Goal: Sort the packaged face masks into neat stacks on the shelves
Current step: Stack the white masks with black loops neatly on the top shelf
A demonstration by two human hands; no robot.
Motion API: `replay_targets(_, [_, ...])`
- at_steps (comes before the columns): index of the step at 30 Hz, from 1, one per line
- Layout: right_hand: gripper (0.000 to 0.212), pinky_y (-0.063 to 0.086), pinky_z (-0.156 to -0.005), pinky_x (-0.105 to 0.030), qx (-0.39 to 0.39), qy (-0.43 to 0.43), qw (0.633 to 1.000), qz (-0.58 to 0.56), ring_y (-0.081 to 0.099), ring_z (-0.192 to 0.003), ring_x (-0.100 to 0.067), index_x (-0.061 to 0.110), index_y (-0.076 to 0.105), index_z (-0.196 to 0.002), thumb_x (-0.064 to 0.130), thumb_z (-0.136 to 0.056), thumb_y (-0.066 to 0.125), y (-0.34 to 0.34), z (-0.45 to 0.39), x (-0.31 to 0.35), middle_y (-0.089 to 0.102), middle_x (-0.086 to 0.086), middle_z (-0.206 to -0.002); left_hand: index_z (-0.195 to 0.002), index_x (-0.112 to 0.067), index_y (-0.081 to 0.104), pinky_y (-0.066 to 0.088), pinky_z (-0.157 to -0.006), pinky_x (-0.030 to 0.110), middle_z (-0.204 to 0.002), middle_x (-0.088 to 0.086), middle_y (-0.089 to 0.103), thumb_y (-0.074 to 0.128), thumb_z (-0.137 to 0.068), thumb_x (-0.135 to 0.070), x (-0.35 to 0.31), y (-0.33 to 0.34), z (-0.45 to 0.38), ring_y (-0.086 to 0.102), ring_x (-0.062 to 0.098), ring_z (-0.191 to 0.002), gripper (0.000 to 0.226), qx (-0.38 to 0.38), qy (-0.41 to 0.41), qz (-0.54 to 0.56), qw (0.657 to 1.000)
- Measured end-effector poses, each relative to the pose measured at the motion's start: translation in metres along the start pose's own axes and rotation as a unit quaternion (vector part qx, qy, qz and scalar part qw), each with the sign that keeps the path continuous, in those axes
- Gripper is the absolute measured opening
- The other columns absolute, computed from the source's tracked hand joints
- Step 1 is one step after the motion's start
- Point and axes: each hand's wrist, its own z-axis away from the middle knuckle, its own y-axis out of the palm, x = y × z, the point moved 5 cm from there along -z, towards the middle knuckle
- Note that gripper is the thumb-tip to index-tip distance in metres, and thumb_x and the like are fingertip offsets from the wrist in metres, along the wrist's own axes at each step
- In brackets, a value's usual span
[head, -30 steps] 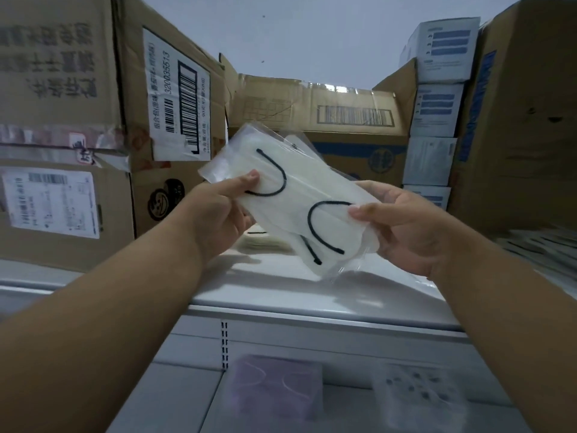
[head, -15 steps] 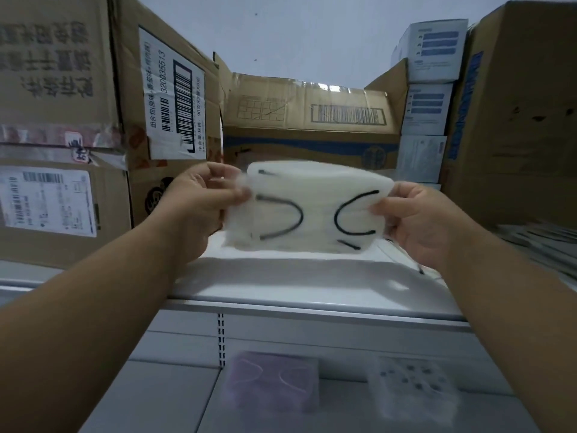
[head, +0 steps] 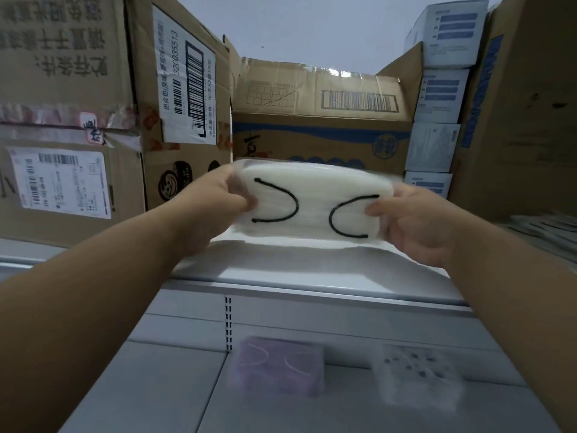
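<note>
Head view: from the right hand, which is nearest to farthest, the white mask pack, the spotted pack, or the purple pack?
1. White mask pack: in the right hand, upper shelf level.
2. Spotted pack: lower shelf, below that hand.
3. Purple pack: lower shelf, further left.

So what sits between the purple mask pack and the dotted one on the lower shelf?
Nothing: head view shows bare shelf between the purple pack and the dotted pack.
</note>
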Motion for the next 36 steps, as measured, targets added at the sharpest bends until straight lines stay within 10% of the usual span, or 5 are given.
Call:
replay_targets(4, [0.038,0.047,-0.099,-0.061,-0.023,0.032,0.997,0.069,0.057,-0.118,-0.047,0.001,0.064,-0.113,0.006,-0.076,0.065,-0.001,-0.002,-0.007,0.061,-0.029,-0.124,-0.097,-0.020,0.064,0.053,-0.072,0.030,-0.096,0.005,0.069,0.056,-0.091,0.007,0.003,0.008,0.002,0.066,0.022,-0.091,0.029,0.034,-0.036,-0.056,0.997])
replay_targets(8, [0.017,0.057,-0.071,-0.036,-0.083,-0.024,0.994,0.070,0.067,-0.079,-0.023,0.010,0.061,-0.085,-0.005,-0.092,0.058,-0.009,-0.011,0.013,0.068,-0.011,-0.085,-0.099,-0.018,0.062,0.057,-0.079,0.037,-0.098,0.007,0.066,0.065,-0.089,-0.001,-0.014,-0.013,-0.015,0.066,0.026,-0.092,0.020,-0.065,-0.002,-0.005,0.998])
replay_targets(13, [0.024,0.062,-0.064,-0.033,-0.210,-0.080,0.959,0.172,0.069,-0.084,-0.023,0.013,0.061,-0.102,0.008,-0.084,0.077,-0.016,-0.040,0.043,0.064,-0.010,-0.098,-0.119,-0.027,0.051,0.058,-0.076,0.036,-0.114,0.005,0.058,0.072,-0.086,-0.010,-0.041,-0.027,-0.049,0.059,0.023,-0.100,0.043,-0.185,0.091,-0.176,0.963])
replay_targets(19, [0.009,0.060,-0.078,-0.040,-0.160,-0.051,0.851,0.498,0.065,-0.086,-0.024,0.016,0.072,-0.087,0.009,-0.087,0.066,0.007,-0.070,0.027,0.069,-0.005,-0.092,-0.095,-0.015,0.073,0.053,-0.076,0.035,-0.116,0.009,0.062,0.054,-0.092,0.001,-0.012,0.010,-0.071,0.058,0.025,-0.096,0.025,-0.091,0.061,-0.386,0.916])
replay_targets(36, [0.009,0.049,-0.063,-0.028,-0.105,-0.072,0.859,0.496,0.062,-0.082,-0.019,0.022,0.072,-0.086,0.028,-0.091,0.068,-0.003,-0.066,0.010,0.068,-0.001,-0.091,-0.112,-0.032,0.058,0.042,-0.084,0.027,-0.115,-0.009,0.055,0.073,-0.085,-0.033,-0.011,0.046,-0.056,0.047,0.013,-0.106,0.031,0.116,0.236,-0.468,0.844])
